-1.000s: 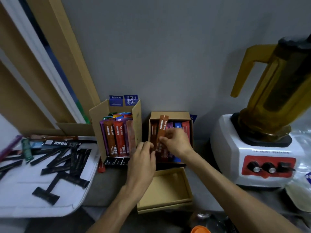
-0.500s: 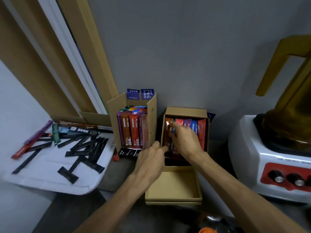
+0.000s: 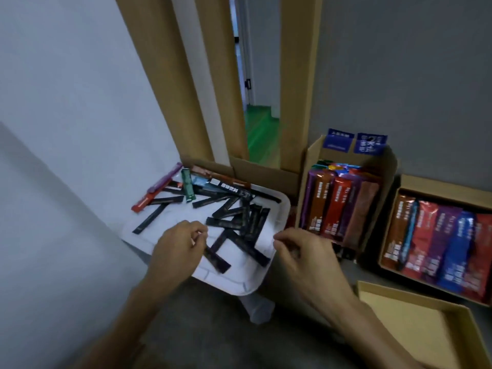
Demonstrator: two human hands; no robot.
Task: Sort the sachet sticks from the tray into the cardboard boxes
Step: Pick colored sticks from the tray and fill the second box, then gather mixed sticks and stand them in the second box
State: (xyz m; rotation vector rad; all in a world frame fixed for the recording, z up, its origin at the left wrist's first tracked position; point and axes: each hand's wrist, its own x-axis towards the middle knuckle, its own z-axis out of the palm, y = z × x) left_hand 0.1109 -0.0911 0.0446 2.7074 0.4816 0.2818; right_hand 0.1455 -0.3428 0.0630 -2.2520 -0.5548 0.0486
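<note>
Both hands have been drawn back from the cardboard boxes and are now held over the tray (image 3: 231, 284). The brown sachet carried a second ago by the right hand (image 3: 302, 253) is no longer held. It has been left in the flat cardboard box (image 3: 439, 185), most likely as the brown stick (image 3: 398, 230) at the left end of the row. One placement is therefore judged complete, and the next pick is being set up.

The right hand is seen with its fingers loosely curled and nothing in them, poised above the tray's right edge. The left hand (image 3: 179, 246) is curled over the near part of the tray, its fingertips just beside the end of a black stick (image 3: 217, 259). Because of motion blur, it cannot be told whether that stick is already pinched or only approached.

Much remains to be sorted. A crossed heap of black sachet sticks (image 3: 239, 222) lies on the tray, and a few coloured sticks (image 3: 159, 186) are spread along its far edge. The upright cardboard box (image 3: 387, 179) stands just right of the tray and is packed with standing sachets. The flat box lies further right, also well filled. An empty shallow box (image 3: 415, 323) rests on the tabletop (image 3: 213, 328) in front of it.
</note>
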